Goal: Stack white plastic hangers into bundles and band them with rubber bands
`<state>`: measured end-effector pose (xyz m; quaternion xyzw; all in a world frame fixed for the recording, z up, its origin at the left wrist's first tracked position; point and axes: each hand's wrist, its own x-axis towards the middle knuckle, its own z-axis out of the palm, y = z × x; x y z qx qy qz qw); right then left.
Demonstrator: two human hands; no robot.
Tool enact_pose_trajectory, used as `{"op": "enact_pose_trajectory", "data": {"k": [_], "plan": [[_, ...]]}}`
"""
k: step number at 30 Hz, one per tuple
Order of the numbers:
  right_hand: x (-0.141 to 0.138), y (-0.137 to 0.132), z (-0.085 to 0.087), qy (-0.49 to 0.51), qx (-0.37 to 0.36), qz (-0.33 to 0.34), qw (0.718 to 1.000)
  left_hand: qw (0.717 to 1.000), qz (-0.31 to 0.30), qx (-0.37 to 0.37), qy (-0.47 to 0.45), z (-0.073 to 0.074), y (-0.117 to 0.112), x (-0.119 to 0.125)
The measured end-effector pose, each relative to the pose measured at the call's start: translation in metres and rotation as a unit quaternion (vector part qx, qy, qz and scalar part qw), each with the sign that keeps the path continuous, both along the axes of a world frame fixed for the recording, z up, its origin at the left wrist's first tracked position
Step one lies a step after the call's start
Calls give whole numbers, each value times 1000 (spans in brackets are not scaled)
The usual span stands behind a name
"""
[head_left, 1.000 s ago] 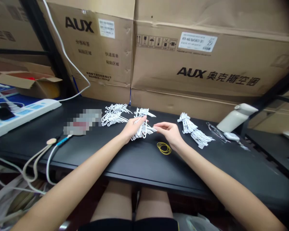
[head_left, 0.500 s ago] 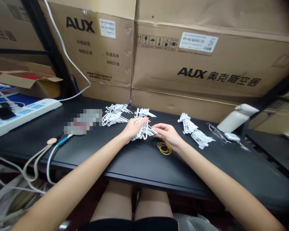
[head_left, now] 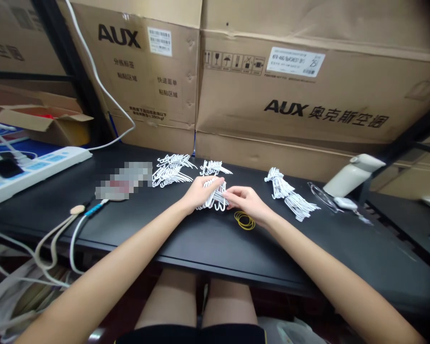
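A bunch of small white hangers [head_left: 219,201] is held over the black table by both hands. My left hand [head_left: 198,192] is closed around its left side, with the thumb lying across the top. At the right end, my right hand [head_left: 246,200] pinches the bunch between thumb and fingertips. Several yellow rubber bands [head_left: 244,220] lie on the table just below my right hand. Behind my hands rest more white hangers [head_left: 215,167], and another pile of hangers [head_left: 172,172] sits to their left. Two further bundles of hangers [head_left: 297,203] lie on the right.
Large cardboard boxes [head_left: 290,91] stand along the back of the black table [head_left: 208,243]. A white bottle [head_left: 349,179] lies at right beside glasses [head_left: 322,198] and a small white case [head_left: 346,204]. To the left are a power strip [head_left: 39,169], cables and a blurred-out item [head_left: 123,181].
My right hand has moved slightly left, closer to my left hand, and now closes on the bunch's right end. The hangers between them have turned a little.
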<state>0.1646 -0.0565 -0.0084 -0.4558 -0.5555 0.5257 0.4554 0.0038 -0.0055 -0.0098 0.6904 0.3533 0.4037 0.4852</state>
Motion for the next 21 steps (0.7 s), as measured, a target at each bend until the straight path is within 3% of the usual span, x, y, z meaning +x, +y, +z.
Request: {"op": "enact_pose_trajectory", "data": {"k": [9, 14, 21], "plan": [[-2, -4, -5, -88, 140, -48, 985, 1000, 6, 13, 4, 0, 2, 0], [-6, -9, -2, -110, 173, -81, 975, 1000, 13, 8, -9, 0, 0, 1], [-13, -14, -5, -110, 193, -102, 970, 999, -23, -27, -16, 1, -4, 2]]}}
